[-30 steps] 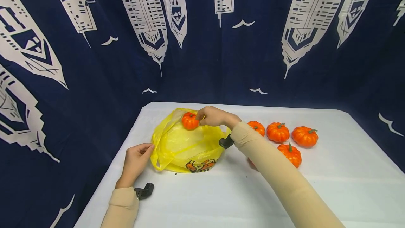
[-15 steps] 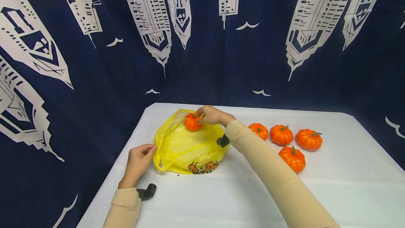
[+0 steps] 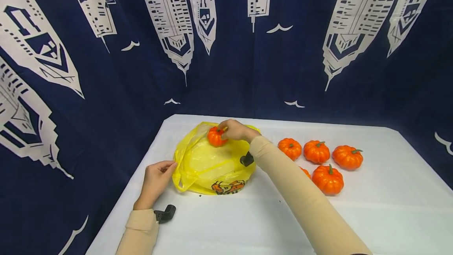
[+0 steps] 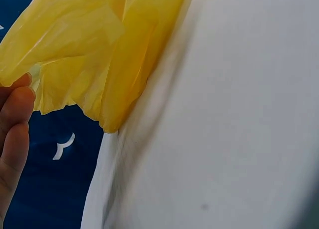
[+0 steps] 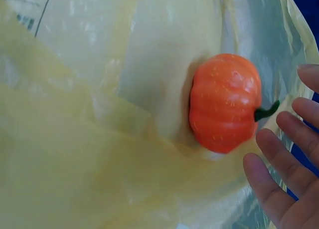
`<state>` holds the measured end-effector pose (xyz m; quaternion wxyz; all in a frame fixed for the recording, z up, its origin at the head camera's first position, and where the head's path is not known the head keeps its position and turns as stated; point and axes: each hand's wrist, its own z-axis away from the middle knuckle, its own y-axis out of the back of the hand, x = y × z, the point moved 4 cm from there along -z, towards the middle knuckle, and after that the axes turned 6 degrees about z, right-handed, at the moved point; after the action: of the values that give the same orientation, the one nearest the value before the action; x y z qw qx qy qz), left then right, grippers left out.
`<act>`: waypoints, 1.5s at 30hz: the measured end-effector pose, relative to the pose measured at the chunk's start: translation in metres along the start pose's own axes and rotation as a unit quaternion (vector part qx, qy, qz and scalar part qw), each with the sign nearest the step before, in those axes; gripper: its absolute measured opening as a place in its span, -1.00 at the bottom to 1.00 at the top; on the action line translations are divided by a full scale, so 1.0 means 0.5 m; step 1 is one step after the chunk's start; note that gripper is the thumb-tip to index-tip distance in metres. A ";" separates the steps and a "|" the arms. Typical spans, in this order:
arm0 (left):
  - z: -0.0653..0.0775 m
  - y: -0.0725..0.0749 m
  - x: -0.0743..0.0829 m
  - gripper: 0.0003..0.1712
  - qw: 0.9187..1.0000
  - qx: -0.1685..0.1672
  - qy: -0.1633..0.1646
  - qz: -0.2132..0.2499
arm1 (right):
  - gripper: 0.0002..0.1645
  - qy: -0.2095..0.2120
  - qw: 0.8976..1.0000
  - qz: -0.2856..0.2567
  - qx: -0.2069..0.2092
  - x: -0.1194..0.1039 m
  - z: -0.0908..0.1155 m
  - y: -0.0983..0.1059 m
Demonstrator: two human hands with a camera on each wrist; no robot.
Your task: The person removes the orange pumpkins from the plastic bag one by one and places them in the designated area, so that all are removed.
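Observation:
A yellow plastic bag (image 3: pixel 212 164) with a tiger print lies on the white table, its mouth spread wide. Inside it, toward the back, rests a small orange pumpkin (image 3: pixel 216 137) with a green stem. My left hand (image 3: pixel 154 180) pinches the bag's left rim between thumb and fingers; only its fingertips (image 4: pixel 17 109) show in the left wrist view. My right hand (image 3: pixel 238 130) is over the bag's far side, close by the pumpkin. In the right wrist view its fingers (image 5: pixel 271 149) are spread beside the stem, apart from the pumpkin (image 5: pixel 227 104).
Several more orange pumpkins stand on the table to the right, including one at the front (image 3: pixel 328 180) and one at the far right (image 3: pixel 348 157). One is partly hidden behind my right sleeve (image 3: pixel 293 184). A dark blue curtain (image 3: pixel 233 82) hangs behind the table.
The head view has shifted slightly. My right hand has moved a little left toward the pumpkin, which stays in place in the bag. My left hand keeps its hold on the rim.

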<state>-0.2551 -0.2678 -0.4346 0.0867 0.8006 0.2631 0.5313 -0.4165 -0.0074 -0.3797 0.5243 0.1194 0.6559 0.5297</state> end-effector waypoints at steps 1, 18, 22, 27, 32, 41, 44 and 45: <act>-0.001 0.000 0.000 -0.88 1.000 0.000 -0.002 -0.001 | -0.40 -0.001 1.000 0.000 0.001 -0.001 -0.001 -0.001; -0.005 -0.003 0.003 -0.89 1.000 0.006 -0.013 -0.005 | -0.38 -0.011 1.000 0.011 0.008 0.019 -0.017 -0.013; -0.006 -0.001 0.003 -0.88 1.000 0.005 -0.003 -0.003 | -0.40 -0.005 1.000 0.012 0.002 0.019 -0.016 -0.016; -0.006 0.000 0.005 -0.88 1.000 0.002 -0.001 -0.003 | -0.44 -0.003 1.000 0.017 -0.006 0.014 -0.011 -0.018; -0.007 0.003 0.005 -0.89 1.000 0.008 -0.011 -0.005 | -0.49 0.006 0.999 0.034 -0.012 0.003 -0.007 -0.018; -0.005 0.002 -0.002 -0.89 1.000 0.010 -0.013 -0.007 | -0.52 0.011 0.998 0.054 0.004 0.011 -0.007 -0.029; -0.003 0.002 0.000 -0.88 1.000 0.011 -0.014 -0.003 | -0.51 0.014 0.999 0.044 0.003 0.011 -0.007 -0.035; -0.003 0.002 0.000 -0.88 1.000 0.011 -0.014 -0.003 | -0.52 0.016 0.999 0.041 0.003 0.011 -0.006 -0.037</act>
<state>-0.2563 -0.2691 -0.4335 0.0833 0.8080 0.2701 0.5170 -0.4140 -0.0130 -0.3981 0.4914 0.1393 0.6601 0.5508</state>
